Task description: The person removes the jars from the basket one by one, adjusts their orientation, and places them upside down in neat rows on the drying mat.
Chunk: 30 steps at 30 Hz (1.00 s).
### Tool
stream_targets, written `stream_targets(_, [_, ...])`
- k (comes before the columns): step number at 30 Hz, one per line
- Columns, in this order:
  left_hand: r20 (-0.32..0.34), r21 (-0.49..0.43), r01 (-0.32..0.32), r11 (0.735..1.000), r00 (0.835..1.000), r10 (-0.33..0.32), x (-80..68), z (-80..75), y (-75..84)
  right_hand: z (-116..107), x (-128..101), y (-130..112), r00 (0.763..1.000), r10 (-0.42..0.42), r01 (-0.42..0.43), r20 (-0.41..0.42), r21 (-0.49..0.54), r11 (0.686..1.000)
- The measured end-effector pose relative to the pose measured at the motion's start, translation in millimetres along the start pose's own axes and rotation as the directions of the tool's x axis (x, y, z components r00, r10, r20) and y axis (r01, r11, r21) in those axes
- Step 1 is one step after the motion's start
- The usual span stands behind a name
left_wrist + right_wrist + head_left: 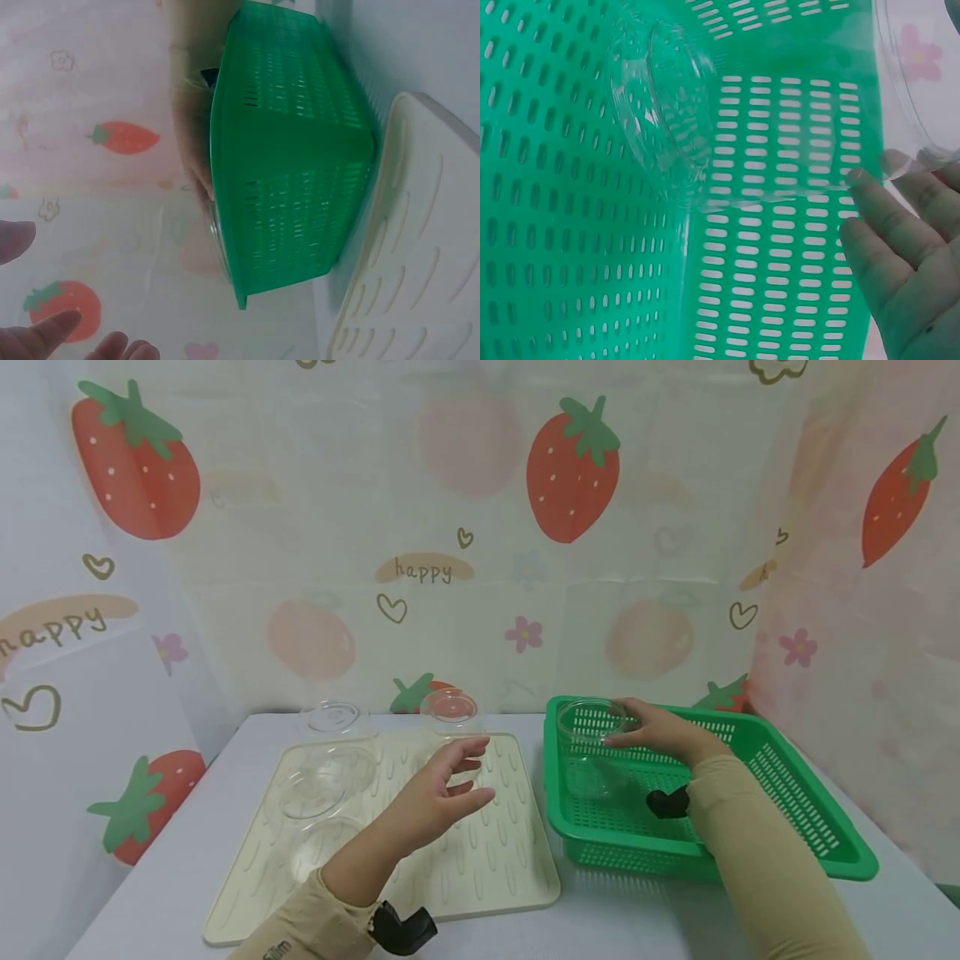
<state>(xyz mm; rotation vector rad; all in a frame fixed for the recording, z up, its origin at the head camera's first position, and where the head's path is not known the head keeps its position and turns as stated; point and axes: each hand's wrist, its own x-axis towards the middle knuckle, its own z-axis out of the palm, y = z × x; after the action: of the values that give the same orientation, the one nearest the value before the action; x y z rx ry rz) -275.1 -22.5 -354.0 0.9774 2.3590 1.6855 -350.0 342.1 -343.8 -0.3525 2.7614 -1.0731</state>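
My right hand [663,731] is at the left end of a green plastic basket [806,852], gripping a clear plastic cup [592,735] near its rim. The right wrist view shows the fingers [889,240] against the side of this see-through cup [780,150], whose ridged base points into the basket. My left hand [435,802] hangs over a cream mat [517,860] with its fingers spread apart and nothing held. In the left wrist view, only the tips of its fingers [52,330] show. Several clear cups [311,793] stand on the mat's left and back parts.
A white cloth covers the table [615,927]. Behind it rises a curtain [480,635] printed with strawberries and hearts. The basket stands just right of the mat, with a narrow strip of table between them. One clear cup [452,706] is at the mat's back edge.
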Motion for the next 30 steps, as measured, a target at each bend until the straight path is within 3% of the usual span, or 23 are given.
stream_targets(10, [0.018,-0.007,-0.01,1.0,1.0,0.01,1.1,-1.1,-3.5,2.8,3.6,0.0,1.0,-0.014,0.014,-0.015,-0.019,1.0])
stream_targets(19, [0.0,0.005,0.011,1.0,1.0,-0.011,0.1,-0.1,0.9,3.6,6.2,-7.9,0.992,-0.082,0.079,-0.096,-0.042,0.996])
stream_targets(30, [0.008,-0.007,0.005,1.0,1.0,-0.005,2.3,-0.8,0.0,4.9,4.5,-11.7,0.992,-0.06,0.051,-0.11,-0.082,0.995])
